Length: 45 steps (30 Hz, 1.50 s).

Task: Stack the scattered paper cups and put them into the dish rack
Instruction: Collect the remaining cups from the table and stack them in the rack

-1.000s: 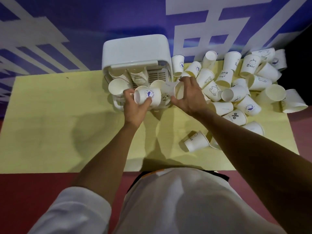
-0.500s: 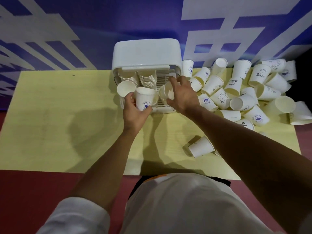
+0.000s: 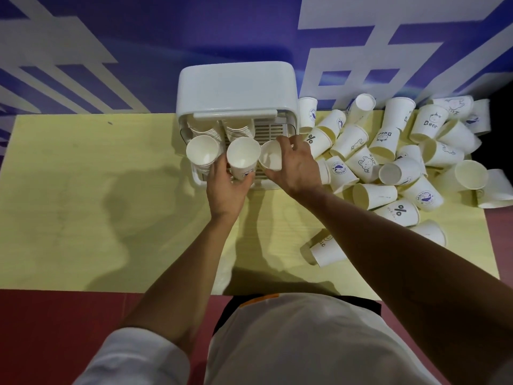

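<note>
a yellow table (image 3: 83, 204) was set on a red floor (image 3: 55, 329) before a blue-and-white wall (image 3: 166, 37). at the front of the dish rack (image 3: 236, 87), one paper cup (image 3: 243, 157) was gripped by the left hand (image 3: 226, 187), a second cup (image 3: 270, 159) by the right hand (image 3: 295, 168); scattered cups (image 3: 388, 162) were heaped rightward.

The white plastic dish rack (image 3: 238, 87) stands with its open front toward the camera, and rows of nested white paper cups lie inside. A stack (image 3: 202, 152) pokes out at its left. The left hand (image 3: 226, 190) grips a printed cup (image 3: 243, 159) at the rack's middle. The right hand (image 3: 295, 168) holds a second cup (image 3: 270, 159) just beside it. To the right, loose cups (image 3: 388, 162) lie heaped, with a lone cup (image 3: 327, 250) apart on its side.
</note>
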Each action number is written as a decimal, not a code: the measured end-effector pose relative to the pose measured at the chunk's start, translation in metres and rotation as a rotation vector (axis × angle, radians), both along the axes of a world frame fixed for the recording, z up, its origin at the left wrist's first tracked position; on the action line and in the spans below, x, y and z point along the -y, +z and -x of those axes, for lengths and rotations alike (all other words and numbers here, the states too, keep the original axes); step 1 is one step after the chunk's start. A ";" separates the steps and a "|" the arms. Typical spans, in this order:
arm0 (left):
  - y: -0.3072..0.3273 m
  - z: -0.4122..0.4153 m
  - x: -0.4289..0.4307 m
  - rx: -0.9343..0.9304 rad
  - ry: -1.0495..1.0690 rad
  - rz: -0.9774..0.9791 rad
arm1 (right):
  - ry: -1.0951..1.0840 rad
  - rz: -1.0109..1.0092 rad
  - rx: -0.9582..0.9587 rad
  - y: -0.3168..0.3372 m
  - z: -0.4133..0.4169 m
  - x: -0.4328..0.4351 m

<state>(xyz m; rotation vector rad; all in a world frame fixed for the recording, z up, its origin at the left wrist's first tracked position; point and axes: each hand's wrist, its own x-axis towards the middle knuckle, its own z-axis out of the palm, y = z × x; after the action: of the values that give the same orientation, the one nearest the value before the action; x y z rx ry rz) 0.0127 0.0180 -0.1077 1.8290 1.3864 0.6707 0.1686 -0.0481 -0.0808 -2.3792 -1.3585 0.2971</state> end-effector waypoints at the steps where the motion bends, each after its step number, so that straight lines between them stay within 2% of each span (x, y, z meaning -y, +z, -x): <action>1: -0.001 -0.001 0.000 0.006 0.022 0.010 | -0.003 0.007 -0.009 0.000 0.001 0.001; 9: -0.006 -0.010 -0.002 -0.036 0.084 0.052 | -0.035 0.059 -0.049 -0.008 0.001 -0.002; 17: -0.008 -0.010 0.003 -0.061 0.066 0.032 | -0.043 0.095 -0.063 -0.010 0.000 0.001; 31: -0.011 0.009 0.014 -0.089 0.000 0.110 | -0.060 0.181 -0.142 -0.006 -0.002 0.020; 36: -0.014 0.006 0.019 -0.065 -0.081 0.179 | -0.108 0.196 -0.158 -0.003 -0.004 0.038; 45: -0.017 -0.031 0.061 -0.086 -0.359 0.283 | -0.278 0.271 -0.135 -0.002 -0.030 0.111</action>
<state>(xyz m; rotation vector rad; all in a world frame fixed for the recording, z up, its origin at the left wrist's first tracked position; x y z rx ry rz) 0.0436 -0.0431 -0.1243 1.8251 1.0996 0.2022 0.1984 -0.1586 -0.0826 -2.6726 -0.9622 0.5809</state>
